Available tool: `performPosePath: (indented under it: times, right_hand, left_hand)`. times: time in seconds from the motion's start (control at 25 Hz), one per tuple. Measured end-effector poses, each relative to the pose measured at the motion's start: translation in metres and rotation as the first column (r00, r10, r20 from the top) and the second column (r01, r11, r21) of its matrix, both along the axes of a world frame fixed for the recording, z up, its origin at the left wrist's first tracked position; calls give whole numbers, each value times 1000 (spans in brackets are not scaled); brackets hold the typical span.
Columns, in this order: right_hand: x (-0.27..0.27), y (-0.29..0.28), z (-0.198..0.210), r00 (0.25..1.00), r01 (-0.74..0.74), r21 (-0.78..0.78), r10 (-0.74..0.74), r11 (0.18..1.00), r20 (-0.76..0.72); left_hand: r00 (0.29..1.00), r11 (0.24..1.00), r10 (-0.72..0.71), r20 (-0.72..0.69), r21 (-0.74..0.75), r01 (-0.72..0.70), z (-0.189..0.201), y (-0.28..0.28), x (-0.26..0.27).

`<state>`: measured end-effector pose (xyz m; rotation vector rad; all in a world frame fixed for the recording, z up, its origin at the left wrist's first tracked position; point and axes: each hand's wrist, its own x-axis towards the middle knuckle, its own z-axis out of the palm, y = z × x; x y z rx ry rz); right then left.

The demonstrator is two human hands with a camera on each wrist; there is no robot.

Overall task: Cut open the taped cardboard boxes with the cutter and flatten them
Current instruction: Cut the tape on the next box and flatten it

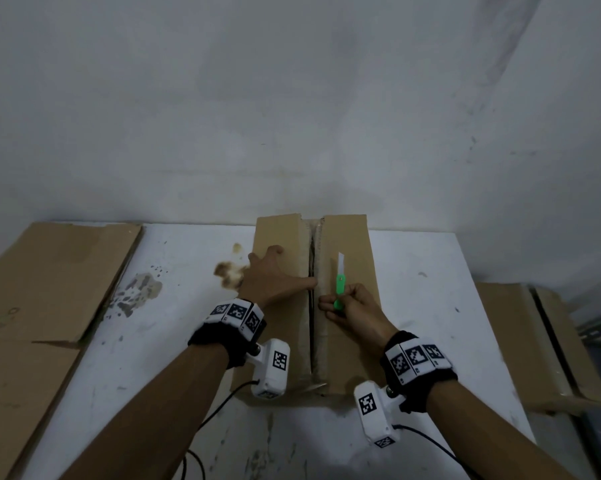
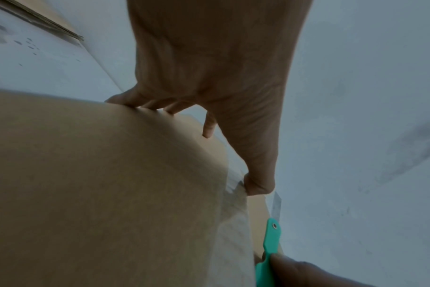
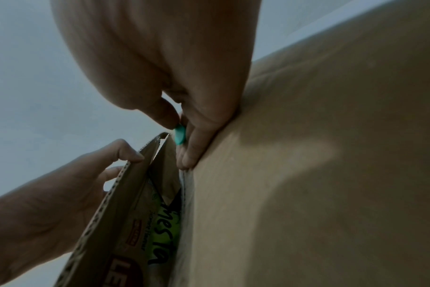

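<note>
Head view. The cardboard box [image 1: 285, 306] lies at the table's [image 1: 430, 289] centre, its top seam slit end to end and gaping dark between two flaps edged with tape. The left hand [image 1: 271, 278], fingers spread, presses on the left flap, thumb at the seam. At 3 o'clock of the seam, the right hand [image 1: 352, 308] pinches the green cutter [image 1: 339, 289], blade pointing to 12 o'clock. Flattened cardboard [image 1: 49, 289] lies at 9 o'clock, another box [image 1: 552, 341] at 3 o'clock.

Left wrist view. Fingertips [image 2: 209, 128] bear on the plain brown flap; the board is probably light and stiff.

Right wrist view. The thumb hooks the corrugated flap edge [image 3: 115, 186], likely the best purchase; printing shows inside.
</note>
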<state>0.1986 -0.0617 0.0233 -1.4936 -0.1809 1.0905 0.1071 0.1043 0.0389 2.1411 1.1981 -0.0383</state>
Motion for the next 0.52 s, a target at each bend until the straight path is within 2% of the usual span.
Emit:
performPosePath:
  times: [0.16,0.24,0.32,0.44,0.52]
  right_hand:
    - [-6,-2,6,999,30,-3,-30,1000,-42]
    - [-10,-8,12,992,46,8,-45,999,-122]
    - [-11,-15,20,992,18,-20,-21,1000,-122]
    - [0,-22,33,994,-25,-121,37,992,105]
    - [16,-26,37,962,-11,-158,54,987,268]
  left_hand:
    - [999,1000,-23,-32,-16,22,-1,2,-1]
    - [992,996,-84,-92,-9,84,-2,-1,-1]
    - [970,983,-184,-159,-8,185,0,-1,-4]
    - [895,927,-366,-255,-22,373,7,12,-11]
    - [833,879,-468,-294,-55,474,17,21,-15]
